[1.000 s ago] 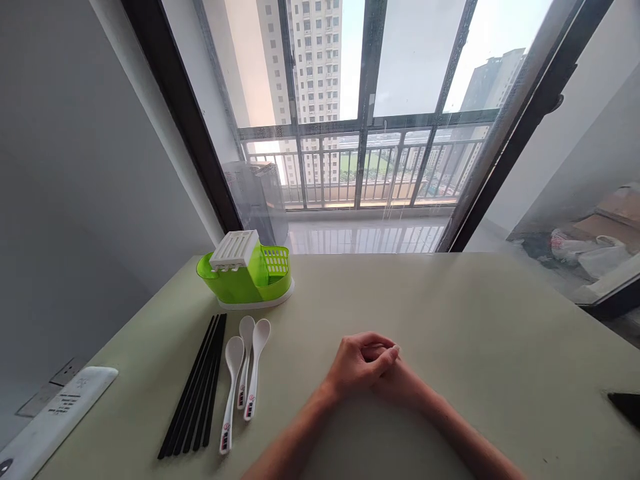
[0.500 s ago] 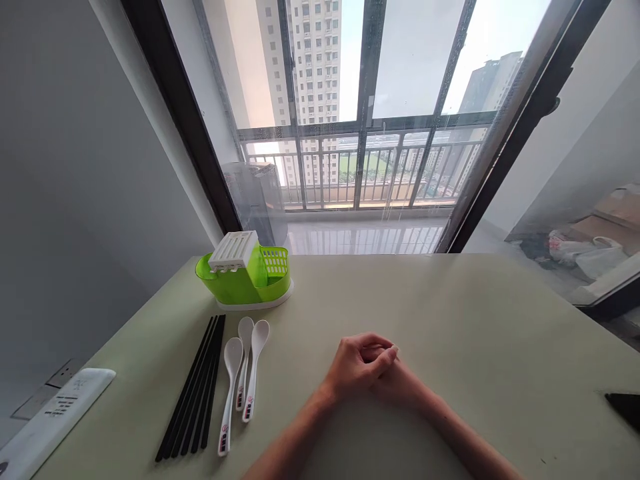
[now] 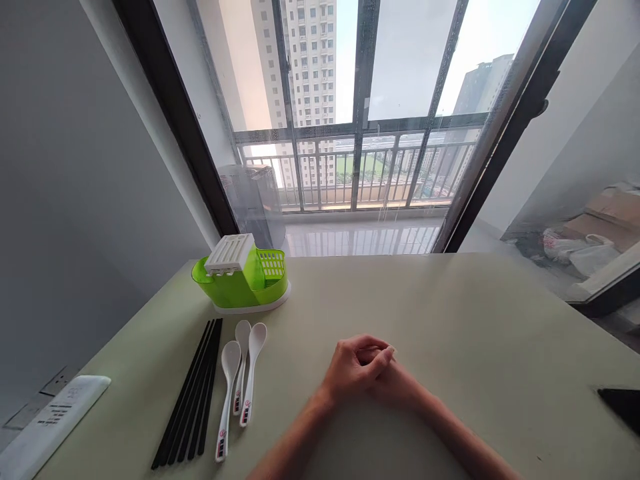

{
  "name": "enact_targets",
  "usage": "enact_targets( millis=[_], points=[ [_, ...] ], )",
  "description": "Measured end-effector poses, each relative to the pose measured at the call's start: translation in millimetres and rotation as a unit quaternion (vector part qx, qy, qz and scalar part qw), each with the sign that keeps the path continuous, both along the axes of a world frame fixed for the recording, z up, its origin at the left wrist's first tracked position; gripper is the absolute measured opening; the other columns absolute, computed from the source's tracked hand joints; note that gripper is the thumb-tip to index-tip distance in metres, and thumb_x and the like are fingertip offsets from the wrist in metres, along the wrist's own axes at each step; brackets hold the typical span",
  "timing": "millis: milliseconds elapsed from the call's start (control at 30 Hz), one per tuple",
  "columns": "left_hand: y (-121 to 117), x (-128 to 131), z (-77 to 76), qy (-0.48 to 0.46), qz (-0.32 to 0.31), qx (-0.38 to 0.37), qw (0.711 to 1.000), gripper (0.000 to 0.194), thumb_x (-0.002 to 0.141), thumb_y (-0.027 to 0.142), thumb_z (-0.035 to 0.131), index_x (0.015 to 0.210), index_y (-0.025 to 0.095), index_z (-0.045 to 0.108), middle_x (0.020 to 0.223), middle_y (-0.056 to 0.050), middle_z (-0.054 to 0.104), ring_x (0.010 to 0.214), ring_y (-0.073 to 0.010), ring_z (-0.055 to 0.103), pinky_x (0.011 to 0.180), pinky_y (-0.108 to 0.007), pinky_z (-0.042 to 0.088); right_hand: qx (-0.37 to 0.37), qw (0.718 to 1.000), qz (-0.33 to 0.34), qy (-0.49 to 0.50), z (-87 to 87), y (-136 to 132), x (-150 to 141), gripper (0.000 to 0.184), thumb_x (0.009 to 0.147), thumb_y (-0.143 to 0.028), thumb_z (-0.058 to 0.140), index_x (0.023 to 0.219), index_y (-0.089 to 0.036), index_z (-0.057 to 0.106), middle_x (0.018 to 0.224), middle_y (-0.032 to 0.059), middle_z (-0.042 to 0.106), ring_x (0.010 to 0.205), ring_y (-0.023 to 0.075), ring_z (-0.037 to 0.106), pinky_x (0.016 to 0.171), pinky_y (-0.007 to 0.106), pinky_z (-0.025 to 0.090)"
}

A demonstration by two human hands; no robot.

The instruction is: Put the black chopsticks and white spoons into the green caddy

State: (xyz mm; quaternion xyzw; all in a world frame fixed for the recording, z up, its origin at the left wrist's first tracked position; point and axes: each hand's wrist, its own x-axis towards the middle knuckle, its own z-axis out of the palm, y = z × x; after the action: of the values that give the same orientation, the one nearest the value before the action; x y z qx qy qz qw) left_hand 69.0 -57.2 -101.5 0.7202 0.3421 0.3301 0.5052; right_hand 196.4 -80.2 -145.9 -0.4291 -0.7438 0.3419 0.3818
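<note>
My left hand is folded over my right hand, and the two rest clasped together on the table; both are closed and no object shows in them. Left of the hands lie three white spoons with dark markings on their handle ends. Beside the spoons is a row of several black chopsticks, roughly parallel. Behind these stands a bright green utensil caddy with a white slotted top and a white base.
A long white object with printed text, perhaps a power strip, lies along the left edge of the pale green table. A black object pokes in at the right edge. Glass and dark window frames stand beyond the far edge.
The view has shifted slightly, so the things on the table appear a little further left. My hands stay clasped in the same pose.
</note>
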Motion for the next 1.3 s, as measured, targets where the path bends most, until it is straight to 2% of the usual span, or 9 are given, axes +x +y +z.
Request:
enact_targets(
  millis=[300,433,500,600,767,900,1033,1167,1300],
  points=[
    [-13,-5,6.8,0.05,0.022,0.055,0.997,0.026,0.095,0.033,0.061,0.112,0.024,0.078,0.112,-0.003,0.078,0.108,-0.0192,0.07,0.099,-0.03,0.052,-0.027,0.999,0.013,0.024,-2.6,0,-2,0.014,0.081,-0.015,0.058,0.084,-0.02,0.071,0.086,0.005,0.074,0.081,0.0203,0.067,0.068,0.028,0.053],
    [-26,-31,28.9,0.099,0.019,0.155,0.983,0.031,0.094,0.027,0.064,0.124,0.027,0.07,0.127,-0.002,0.071,0.121,-0.0187,0.062,0.106,-0.031,0.048,-0.035,0.998,0.024,0.039,1.8,2,-4,0.012,0.083,-0.016,0.058,0.077,-0.019,0.068,0.076,0.0009,0.068,0.068,0.0138,0.059,0.061,0.023,0.045],
    [-29,-53,47.1,0.13,0.043,0.226,0.964,0.024,0.097,0.026,0.06,0.118,0.027,0.071,0.121,-0.002,0.073,0.119,-0.0181,0.062,0.106,-0.031,0.047,-0.034,0.998,0.03,0.033,7.6,3,-3,0.016,0.082,-0.011,0.055,0.075,-0.019,0.068,0.072,-0.0018,0.064,0.063,0.0107,0.052,0.059,0.022,0.04],
    [-21,-97,77.0,0.2,0.159,0.299,0.919,0.019,0.098,0.033,0.057,0.107,0.025,0.072,0.109,-0.002,0.075,0.11,-0.0199,0.065,0.102,-0.033,0.048,-0.045,0.998,0.029,0.015,13.8,3,-3,0.024,0.078,-0.005,0.051,0.077,-0.019,0.071,0.069,-0.0036,0.06,0.059,0.0089,0.045,0.057,0.021,0.034],
    [-5,-182,104.4,0.353,0.357,0.281,0.818,0.031,0.092,0.044,0.055,0.109,0.023,0.071,0.115,-0.005,0.075,0.113,-0.0275,0.065,0.105,-0.039,0.045,-0.056,0.998,0.033,0.014,12.8,2,-3,0.027,0.076,-0.004,0.05,0.077,-0.019,0.072,0.069,-0.0035,0.059,0.058,0.0088,0.044,0.056,0.021,0.033],
    [-9,-230,93.8,0.524,0.392,0.196,0.731,0.051,0.086,0.046,0.053,0.126,0.016,0.064,0.122,-0.013,0.073,0.115,-0.036,0.064,0.105,-0.047,0.042,-0.054,0.998,0.034,0.013,12.2,2,-3,0.027,0.075,-0.005,0.05,0.077,-0.019,0.073,0.07,-0.0032,0.06,0.059,0.0092,0.045,0.057,0.021,0.033],
    [-23,-246,72.2,0.629,0.38,0.106,0.669,0.075,0.085,0.055,0.049,0.14,0.004,0.053,0.126,-0.026,0.069,0.122,-0.0455,0.059,0.109,-0.058,0.033,-0.051,0.998,0.03,0.014,11.5,3,-3,0.026,0.075,-0.005,0.051,0.077,-0.019,0.072,0.07,-0.0031,0.06,0.059,0.0094,0.045,0.057,0.021,0.033],
    [-31,-243,61.6,0.65,0.392,0.072,0.646,0.084,0.085,0.059,0.043,0.141,-0.002,0.049,0.126,-0.032,0.066,0.126,-0.0496,0.054,0.112,-0.07,0.019,-0.047,0.998,0.028,0.013,10.3,3,-3,0.026,0.075,-0.005,0.051,0.077,-0.019,0.073,0.069,-0.0036,0.059,0.058,0.0093,0.045,0.057,0.021,0.033],
    [-32,-239,66.4,0.657,0.394,0.054,0.64,0.083,0.082,0.059,0.045,0.138,-0.003,0.049,0.118,-0.032,0.069,0.119,-0.0493,0.057,0.108,-0.074,0.017,-0.049,0.998,0.027,0.011,11.1,3,-3,0.026,0.076,-0.005,0.051,0.077,-0.019,0.072,0.069,-0.0038,0.059,0.058,0.0092,0.045,0.056,0.021,0.033]
  ],
)
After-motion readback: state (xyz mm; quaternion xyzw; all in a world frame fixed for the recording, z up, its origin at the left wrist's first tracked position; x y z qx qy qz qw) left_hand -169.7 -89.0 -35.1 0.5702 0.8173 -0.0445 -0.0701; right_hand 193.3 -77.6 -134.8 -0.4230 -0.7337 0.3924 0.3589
